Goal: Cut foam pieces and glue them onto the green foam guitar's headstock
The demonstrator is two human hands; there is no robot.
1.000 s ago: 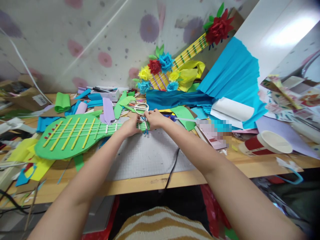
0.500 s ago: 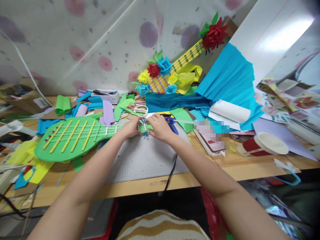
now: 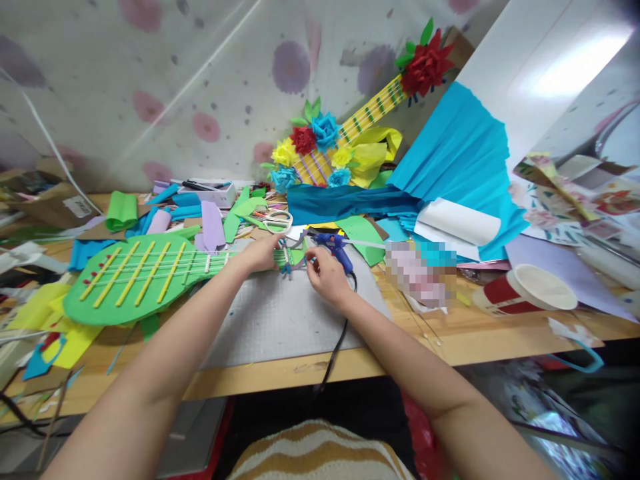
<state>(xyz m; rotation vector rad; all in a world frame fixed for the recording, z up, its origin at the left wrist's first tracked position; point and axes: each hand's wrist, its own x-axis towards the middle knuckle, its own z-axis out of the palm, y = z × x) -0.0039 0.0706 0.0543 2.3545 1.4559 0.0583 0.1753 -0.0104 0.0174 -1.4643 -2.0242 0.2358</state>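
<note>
A green paper lute [image 3: 143, 273] with yellow bars, white strings and red beads lies flat, its body to the left. My left hand [image 3: 261, 254] is closed around its neck, close to the head end, where small blue pieces [image 3: 286, 269] stick out. Just right of that end, my right hand [image 3: 324, 272] has its fingers curled in a pinch; whatever is between the fingertips is too small to make out. Behind my right hand rests a blue glue gun [image 3: 334, 248], its black cord [image 3: 343, 337] running over the table edge. White-handled scissors [image 3: 278, 221] lie behind my left hand.
Under my hands is a grey cutting mat [image 3: 300, 327]. A yellow paper guitar with flowers [image 3: 370, 110] leans at the back, beside blue crepe paper [image 3: 457, 153]. A paper cup [image 3: 525, 290] lies tipped at the right. Paper scraps [image 3: 213, 223] crowd the left.
My right hand has come off the lute's head, moving slightly right and towards me, with its fingers curling together. The glue gun shows more fully. My left hand stays on the neck.
</note>
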